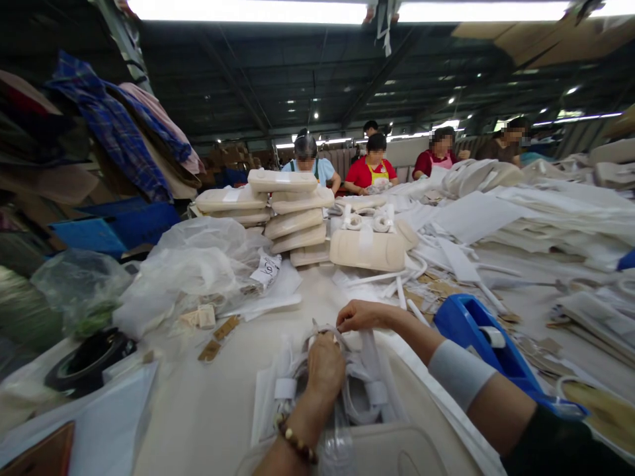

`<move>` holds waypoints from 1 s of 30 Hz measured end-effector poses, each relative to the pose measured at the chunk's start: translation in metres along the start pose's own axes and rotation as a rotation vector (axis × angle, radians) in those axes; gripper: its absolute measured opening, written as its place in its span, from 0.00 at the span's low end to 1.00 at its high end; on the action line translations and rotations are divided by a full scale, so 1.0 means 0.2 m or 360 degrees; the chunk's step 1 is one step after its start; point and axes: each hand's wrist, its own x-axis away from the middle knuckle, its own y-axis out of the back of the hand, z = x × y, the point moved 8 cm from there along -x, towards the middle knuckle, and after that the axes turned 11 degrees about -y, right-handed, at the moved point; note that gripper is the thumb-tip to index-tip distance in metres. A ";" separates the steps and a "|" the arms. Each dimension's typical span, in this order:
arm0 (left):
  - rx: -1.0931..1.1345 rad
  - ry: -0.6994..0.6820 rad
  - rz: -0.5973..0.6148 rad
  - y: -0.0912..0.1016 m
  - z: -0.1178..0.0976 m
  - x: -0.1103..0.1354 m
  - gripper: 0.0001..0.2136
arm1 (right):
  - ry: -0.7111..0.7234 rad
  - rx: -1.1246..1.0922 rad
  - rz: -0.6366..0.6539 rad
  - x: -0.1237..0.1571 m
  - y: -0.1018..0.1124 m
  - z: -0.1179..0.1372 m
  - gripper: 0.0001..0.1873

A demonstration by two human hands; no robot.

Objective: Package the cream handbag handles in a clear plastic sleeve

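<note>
A beige padded bag [387,446] lies in front of me, partly under clear plastic. Its pale straps [358,396] are coiled and bound with white bands [377,393]. My left hand [326,370], with a beaded bracelet at the wrist, is closed over the looped upper part of the straps. A small pointed tip shows just past its fingers; I cannot make out what it belongs to. My right hand [358,315] reaches in from the right, its fingers pinched at the far end of the same loop. Whatever lies between those fingertips is hidden.
Stacked beige bags [297,228] stand ahead, with another wrapped bag [367,250] beside them. A blue tape dispenser [489,344] sits by my right forearm. Crumpled plastic [193,258] and a black tape roll [89,360] lie left. Several co-workers [372,172] sit across the table.
</note>
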 end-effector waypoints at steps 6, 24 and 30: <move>-0.0210 0.0092 -0.0027 0.03 -0.02 0.02 0.13 | 0.0017 -0.0240 0.0025 0.02 -0.01 -0.01 0.07; -0.0654 -0.0242 -0.0067 0.11 -0.15 0.08 0.13 | 0.0088 0.1166 -0.0732 0.16 0.04 0.18 0.12; 0.0177 -0.0339 -0.0099 0.12 -0.08 0.04 0.11 | 0.0150 0.1460 -0.0904 0.23 -0.01 0.29 0.09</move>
